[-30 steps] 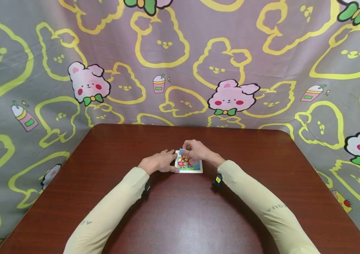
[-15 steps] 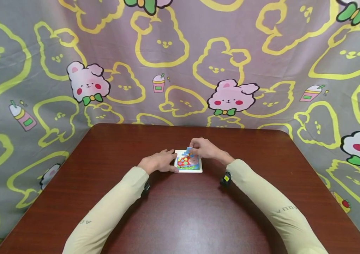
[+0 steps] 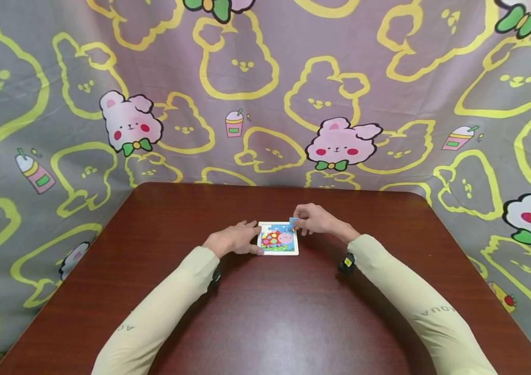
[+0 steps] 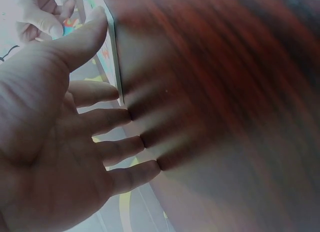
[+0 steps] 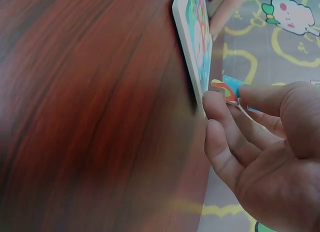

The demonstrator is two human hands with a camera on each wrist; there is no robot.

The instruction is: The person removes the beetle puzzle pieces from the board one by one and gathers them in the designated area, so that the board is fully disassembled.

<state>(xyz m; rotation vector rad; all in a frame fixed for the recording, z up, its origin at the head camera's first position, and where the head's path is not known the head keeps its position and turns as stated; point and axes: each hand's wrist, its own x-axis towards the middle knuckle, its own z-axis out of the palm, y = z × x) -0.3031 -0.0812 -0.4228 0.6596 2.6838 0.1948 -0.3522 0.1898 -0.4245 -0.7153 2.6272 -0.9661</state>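
A jigsaw puzzle (image 3: 277,240) with a red spotted ladybug picture lies in a white frame on the table. Its upper left corner shows bare white. Thumb and fingers of my right hand (image 3: 314,219) pinch a blue puzzle piece (image 3: 293,222) over the frame's upper right corner. Red and yellow marks show on this piece (image 5: 229,89) in the right wrist view. At the frame's left side rests my left hand (image 3: 235,239), fingers spread, thumb at the lower left corner. In the left wrist view the left hand's fingertips (image 4: 150,167) touch the table.
The brown tabletop (image 3: 265,307) extends all around the puzzle. Behind it hangs a grey cloth (image 3: 265,104) printed with cartoon animals. Both forearms reach in from the near side, with dark wrist cameras (image 3: 347,262) under them.
My right hand has moved rightward with the puzzle piece, from the upper left part of the puzzle to its upper right corner. The left hand has stayed in place.
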